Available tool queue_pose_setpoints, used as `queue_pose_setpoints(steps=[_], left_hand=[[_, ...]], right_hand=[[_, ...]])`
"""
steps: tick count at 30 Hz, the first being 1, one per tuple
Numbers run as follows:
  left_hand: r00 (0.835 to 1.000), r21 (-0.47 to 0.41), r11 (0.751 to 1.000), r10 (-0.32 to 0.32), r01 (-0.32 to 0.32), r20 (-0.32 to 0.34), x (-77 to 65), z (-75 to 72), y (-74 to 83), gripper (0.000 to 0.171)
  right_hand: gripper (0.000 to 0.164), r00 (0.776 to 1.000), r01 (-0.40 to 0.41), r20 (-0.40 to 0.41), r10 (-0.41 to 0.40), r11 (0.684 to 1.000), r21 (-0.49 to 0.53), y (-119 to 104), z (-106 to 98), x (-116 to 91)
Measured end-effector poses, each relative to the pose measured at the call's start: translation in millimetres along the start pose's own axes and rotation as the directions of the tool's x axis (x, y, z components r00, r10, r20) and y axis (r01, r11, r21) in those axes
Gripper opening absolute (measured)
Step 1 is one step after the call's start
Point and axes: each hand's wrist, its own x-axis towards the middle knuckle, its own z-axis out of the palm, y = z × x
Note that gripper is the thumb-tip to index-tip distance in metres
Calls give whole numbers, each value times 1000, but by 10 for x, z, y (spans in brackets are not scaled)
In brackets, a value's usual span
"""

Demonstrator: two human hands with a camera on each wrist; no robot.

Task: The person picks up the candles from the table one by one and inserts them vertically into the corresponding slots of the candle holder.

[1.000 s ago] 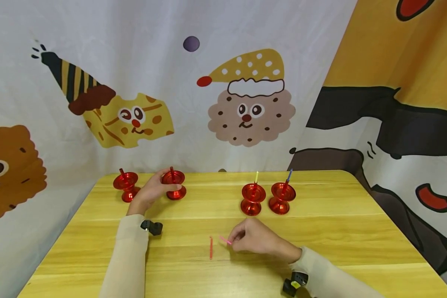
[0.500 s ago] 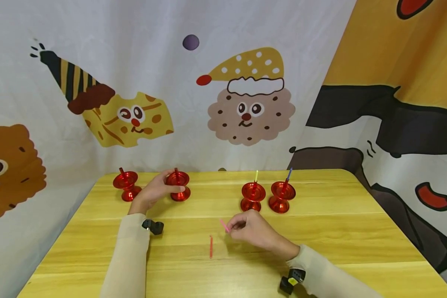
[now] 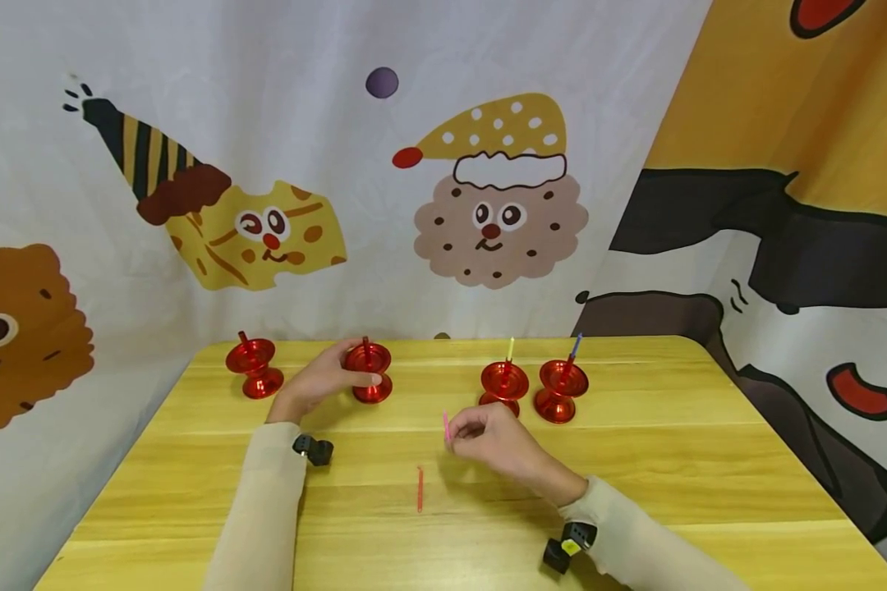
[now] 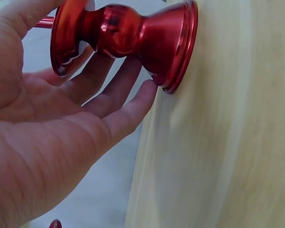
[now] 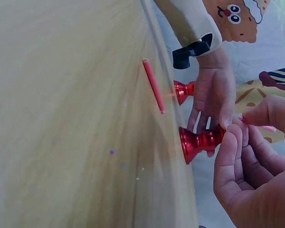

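My left hand (image 3: 321, 379) holds a shiny red candle holder (image 3: 373, 391) near the table's back edge. In the left wrist view, its fingers curl round the far side of the holder (image 4: 118, 33), whose base is at the table. My right hand (image 3: 504, 447) pinches a thin pink candle (image 3: 447, 428) between thumb and fingertips, upright above the table and apart from the held holder. On the tabletop lies a thin red candle (image 3: 420, 490), also visible in the right wrist view.
Another red holder (image 3: 262, 382) without a thin candle stands at the back left. To the right are a holder (image 3: 504, 379) with a yellow candle (image 3: 511, 350) and one (image 3: 562, 380) with a blue candle (image 3: 576, 345). A cartoon-printed cloth (image 3: 384, 271) hangs behind the table (image 3: 362, 525).
My left hand has shifted the holder to the right and slightly toward me. The right hand has risen away from me, turning the pink candle from nearly flat to upright.
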Motion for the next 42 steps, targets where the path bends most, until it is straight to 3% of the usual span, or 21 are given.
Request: queue_pose_setpoints(steps=[14,20,34,42], left_hand=[[999,42,999,6,-8,46,71,174,68,96],[998,51,999,10,-14,62,82,236,103,93],[992,59,998,16,-23,127,108,446,246,79],[982,36,998,42,-49,183,142,558,283,80]], right_hand=[[4,997,13,-71,-12,1000,15,-113,-28,133],[4,991,66,-114,-65,998,1,-151,-67,196],[7,957,158,-223,-185,978,-137,-236,-199,325],[10,933,192,-280,-227,970,-148,-273,-225,370]])
